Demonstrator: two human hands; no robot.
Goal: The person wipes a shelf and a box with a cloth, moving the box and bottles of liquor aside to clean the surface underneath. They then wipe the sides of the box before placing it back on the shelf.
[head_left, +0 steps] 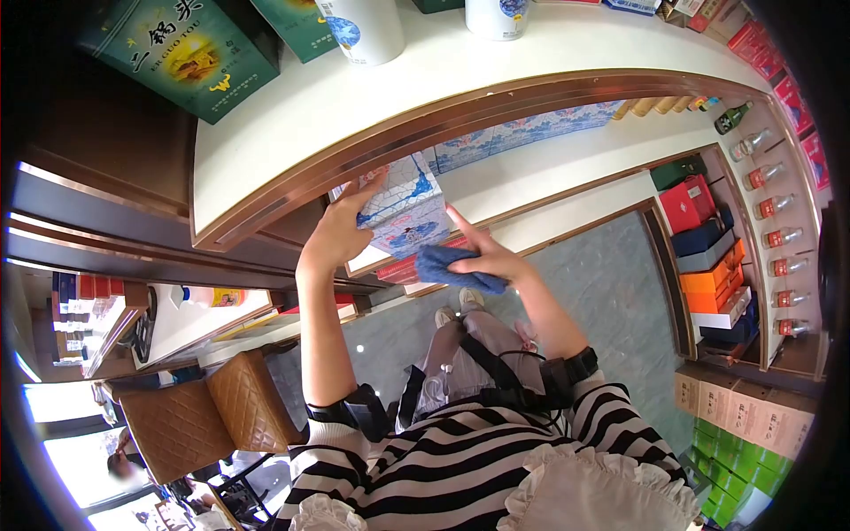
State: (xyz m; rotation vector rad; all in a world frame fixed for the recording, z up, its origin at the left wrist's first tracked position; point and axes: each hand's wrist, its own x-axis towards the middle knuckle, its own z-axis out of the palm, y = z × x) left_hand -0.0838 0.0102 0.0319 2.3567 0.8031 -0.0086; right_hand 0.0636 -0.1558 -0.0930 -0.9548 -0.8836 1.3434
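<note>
A white box with a blue and red pattern (407, 211) is at the shelf below the wooden counter edge. My left hand (338, 232) grips its left side, fingers over the top face. On the box's right, my right hand (485, 257) holds a crumpled blue cloth (456, 268), with one finger stretched up along the box's side. The cloth is close to the box's lower right corner; whether they touch is hard to tell.
Above runs a white counter (443, 84) with a wooden edge, carrying green boxes (190, 57) and white containers (363, 26). Glass bottles (770, 208) line the right shelf. Brown chairs (173, 429) and a distant person are at lower left.
</note>
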